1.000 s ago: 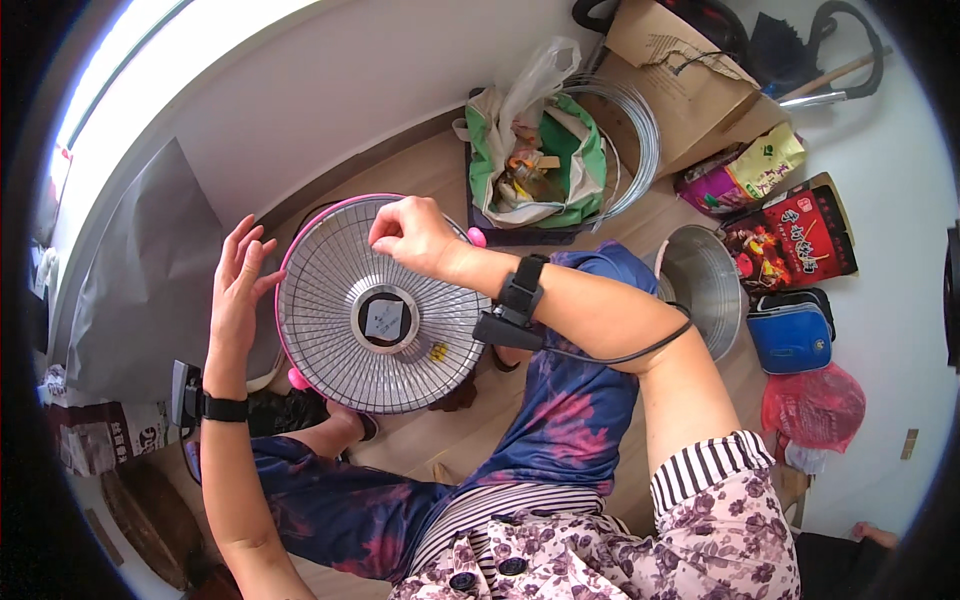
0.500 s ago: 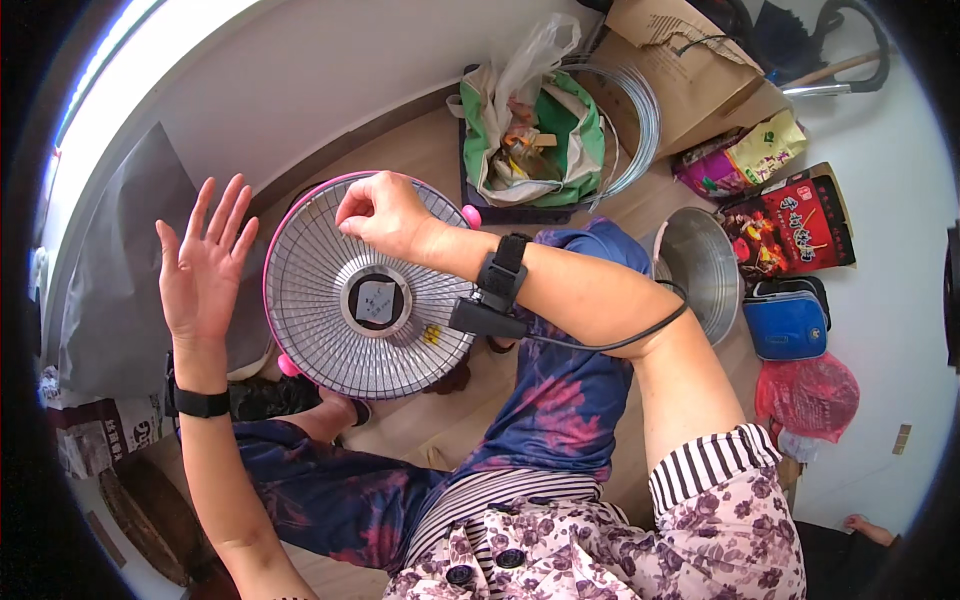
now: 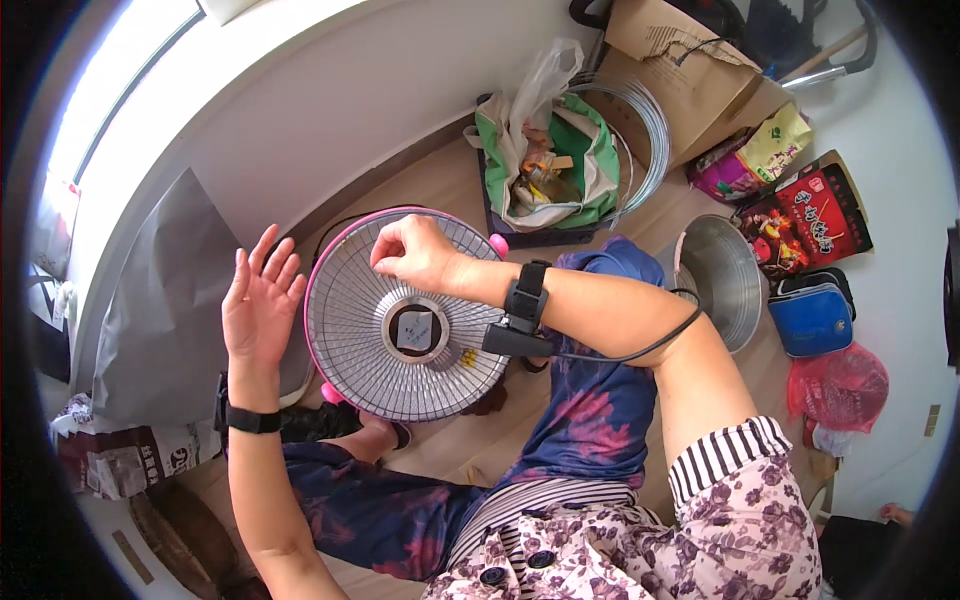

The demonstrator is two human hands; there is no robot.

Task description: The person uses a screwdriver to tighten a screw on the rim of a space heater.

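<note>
Facing upward just left of the frame's centre, the round appliance [image 3: 450,380] shows a wire grille, a pink rim and a pale square label [image 3: 415,329] at its hub. A pink knob [image 3: 499,245] sits at its upper right edge and another knob [image 3: 331,392] at its lower left. Over the upper part of the grille is the right hand [image 3: 420,255], its fingers curled in with the thumb close to the index finger; whether they pinch anything or touch the wires cannot be told. Just left of the rim, the left hand [image 3: 265,310] is raised and empty, palm showing, its fingers loosely spread. Dark straps [image 3: 253,420] circle both wrists. Patterned blue trousers [image 3: 590,400] spread below and right of the appliance. In the upper middle stands a green and white bag [image 3: 600,175], with coiled wire [image 3: 655,130] beside it; right of centre is a metal bucket [image 3: 735,290]. Farther right lie a red package [image 3: 820,215], a blue case [image 3: 815,318] and a red plastic bag [image 3: 845,388]. A grey sheet [image 3: 160,310] leans at the left, and a cardboard box [image 3: 680,75] stands at the upper right.
</note>
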